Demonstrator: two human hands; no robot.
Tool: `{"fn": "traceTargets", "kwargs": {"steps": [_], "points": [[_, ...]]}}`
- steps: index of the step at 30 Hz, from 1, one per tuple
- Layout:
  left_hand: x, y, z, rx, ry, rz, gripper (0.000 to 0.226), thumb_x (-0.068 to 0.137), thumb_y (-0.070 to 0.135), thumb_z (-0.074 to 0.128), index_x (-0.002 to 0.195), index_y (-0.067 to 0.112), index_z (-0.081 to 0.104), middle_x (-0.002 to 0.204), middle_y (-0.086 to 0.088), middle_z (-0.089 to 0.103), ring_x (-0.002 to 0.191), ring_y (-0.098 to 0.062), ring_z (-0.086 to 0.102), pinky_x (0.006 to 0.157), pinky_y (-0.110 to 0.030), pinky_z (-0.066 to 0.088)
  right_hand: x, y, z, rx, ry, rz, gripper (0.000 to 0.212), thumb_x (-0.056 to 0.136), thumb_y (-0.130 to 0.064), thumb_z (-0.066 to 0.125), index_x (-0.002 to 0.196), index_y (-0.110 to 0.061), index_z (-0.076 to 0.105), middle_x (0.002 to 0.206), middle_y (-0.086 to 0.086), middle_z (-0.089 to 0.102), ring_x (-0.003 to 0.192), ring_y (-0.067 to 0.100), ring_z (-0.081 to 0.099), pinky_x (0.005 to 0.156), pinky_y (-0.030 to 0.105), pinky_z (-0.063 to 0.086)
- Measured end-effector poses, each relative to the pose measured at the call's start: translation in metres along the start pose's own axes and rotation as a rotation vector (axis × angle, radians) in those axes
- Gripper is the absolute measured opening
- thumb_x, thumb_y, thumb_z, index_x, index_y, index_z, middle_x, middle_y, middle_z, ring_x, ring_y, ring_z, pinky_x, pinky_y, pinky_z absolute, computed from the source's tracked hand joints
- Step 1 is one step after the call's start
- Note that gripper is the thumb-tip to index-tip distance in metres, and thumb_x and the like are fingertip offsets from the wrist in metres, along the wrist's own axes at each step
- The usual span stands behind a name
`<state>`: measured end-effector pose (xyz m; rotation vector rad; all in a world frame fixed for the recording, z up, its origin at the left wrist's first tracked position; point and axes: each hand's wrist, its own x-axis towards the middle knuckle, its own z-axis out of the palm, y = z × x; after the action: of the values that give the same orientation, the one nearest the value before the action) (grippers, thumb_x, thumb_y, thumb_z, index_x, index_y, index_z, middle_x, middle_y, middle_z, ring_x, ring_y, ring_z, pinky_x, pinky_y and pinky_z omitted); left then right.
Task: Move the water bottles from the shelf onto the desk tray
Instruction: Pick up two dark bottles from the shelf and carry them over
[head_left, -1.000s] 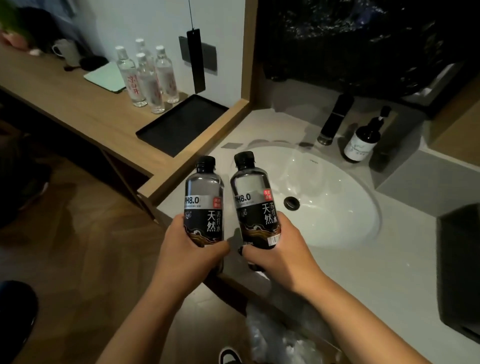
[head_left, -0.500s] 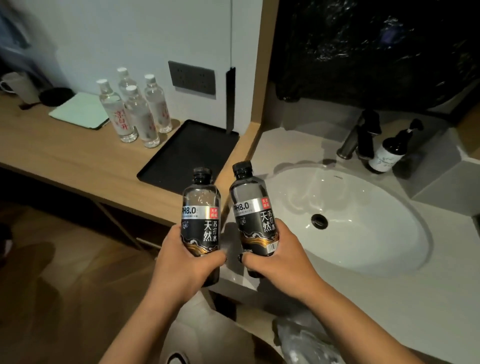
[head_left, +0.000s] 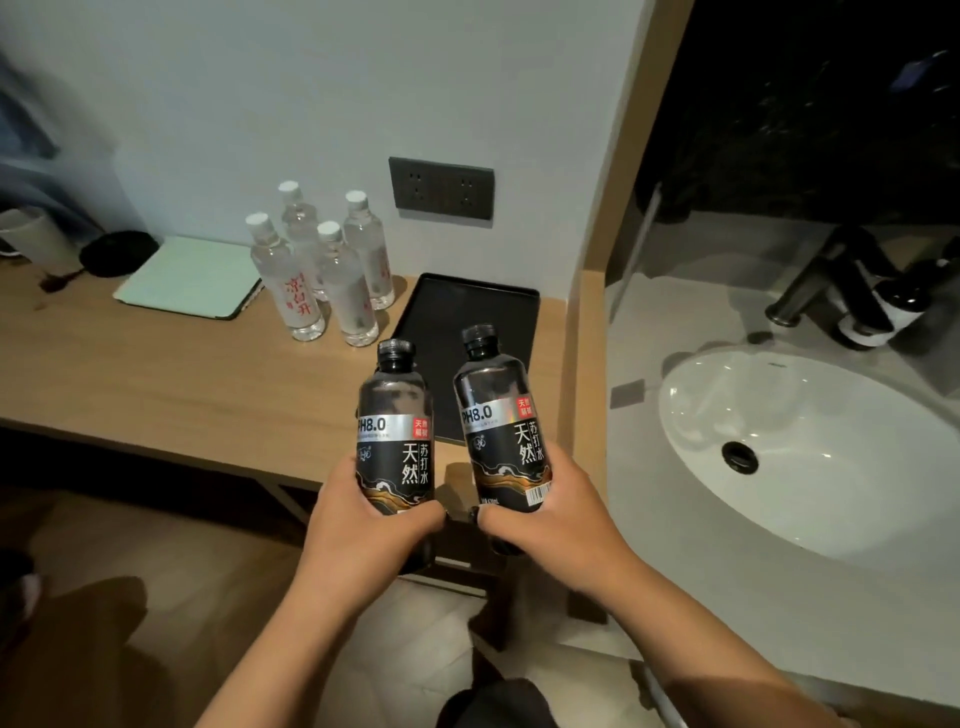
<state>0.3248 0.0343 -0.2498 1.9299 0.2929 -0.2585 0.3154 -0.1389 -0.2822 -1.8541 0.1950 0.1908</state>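
carrying two dark bottles toward the desk tray

gripping a dark bottle apiece, the person's hands sit low in the head view. the left hand (head_left: 369, 525) wraps the base of the left dark bottle (head_left: 396, 434) at about 6 o'clock; the right hand (head_left: 545, 512) curls round the foot of the right dark bottle (head_left: 501, 426) just to its 3 o'clock side. both bottles stand upright, caps on, close but apart, held in the air over the front edge of the wooden desk (head_left: 156, 374). the carry looks nearly done; what remains, by this view, is a short reach forward and a level set-down of each base inside the rim, then letting go. beyond the caps, toward 12 o'clock, lies the black tray (head_left: 498, 312), with nothing visibly standing on it. at its 9 o'clock side four clear bottles (head_left: 322, 270) cluster on the bare desk, outside the tray, seemingly full. further off at 10 o'clock rests a pale green pad (head_left: 192, 275); the white basin (head_left: 810, 452) at 3 o'clock holds nothing.
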Motion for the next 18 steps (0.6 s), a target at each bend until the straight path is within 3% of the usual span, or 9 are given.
{"fn": "traceTargets", "kwargs": {"steps": [7,12,16,18], "points": [[0.081,-0.01,-0.042,-0.051,0.01,-0.052,0.044,0.061,0.01,0.08,0.096,0.022,0.057,0.079,-0.002,0.069,0.071,-0.017,0.064,0.059,-0.027,0.045,0.071,-0.023,0.047,0.075,0.01,0.032,0.053,0.054,-0.029,0.076,0.102,-0.032,0.054,0.091,-0.004,0.068,0.08,0.011,0.067,0.071,0.03,0.056],[0.143,-0.011,-0.072,-0.099,-0.014,-0.093,0.054,0.05,0.02,0.082,0.098,0.021,0.058,0.078,-0.003,0.07,0.066,-0.016,0.065,0.055,-0.024,0.047,0.124,-0.03,0.084,0.296,0.003,0.148,0.035,0.06,-0.043,0.07,0.094,-0.041,0.063,0.085,-0.002,0.071,0.081,0.018,0.068,0.075,0.041,0.054],[0.186,-0.017,-0.098,-0.106,0.047,-0.107,0.057,0.046,0.024,0.085,0.098,0.023,0.061,0.082,-0.003,0.072,0.076,-0.022,0.069,0.07,-0.04,0.057,0.163,-0.044,0.11,0.469,-0.034,0.227,0.033,0.075,-0.029,0.064,0.107,-0.025,0.059,0.082,0.006,0.067,0.069,0.019,0.066,0.06,0.037,0.05],[0.203,-0.019,-0.112,-0.118,0.065,-0.101,0.049,0.055,0.014,0.086,0.095,0.025,0.06,0.083,0.0,0.072,0.077,-0.019,0.069,0.073,-0.038,0.057,0.176,-0.05,0.123,0.577,-0.023,0.259,0.04,0.07,-0.027,0.061,0.109,-0.018,0.061,0.079,0.009,0.069,0.073,0.026,0.065,0.066,0.041,0.049]]}}
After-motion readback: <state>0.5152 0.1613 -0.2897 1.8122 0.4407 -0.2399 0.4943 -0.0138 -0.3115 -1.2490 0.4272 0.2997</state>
